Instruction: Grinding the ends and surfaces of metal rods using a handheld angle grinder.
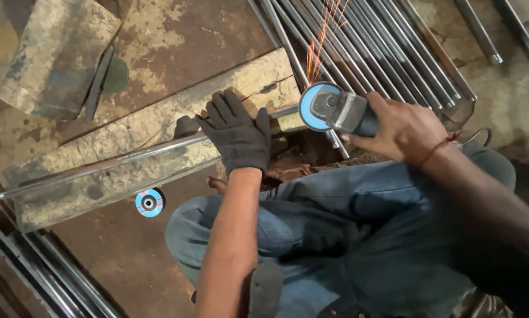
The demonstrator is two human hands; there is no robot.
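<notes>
The gloved left hand (236, 134) presses flat on a steel rod (99, 166) lying across a worn wooden plank (158, 126). The bare right hand (401, 128) grips an angle grinder (335, 109), sparks flying. A spare blue-labelled round disc (149, 202) lies on the floor (123, 253).

Left hand (238, 138), in a dark glove, is pressing flat on a steel rod (108, 164) lying along a wooden plank (158, 126). Bare right hand (403, 129) is gripping an angle grinder (341, 111); its blue disc (309, 107) is meeting the rod's end, orange sparks (322, 41) flying up over a bundle of rods (370, 50). A spare blue disc (149, 202) is lying on the floor (117, 259) near the person's denim-clad knee (190, 229)
</notes>
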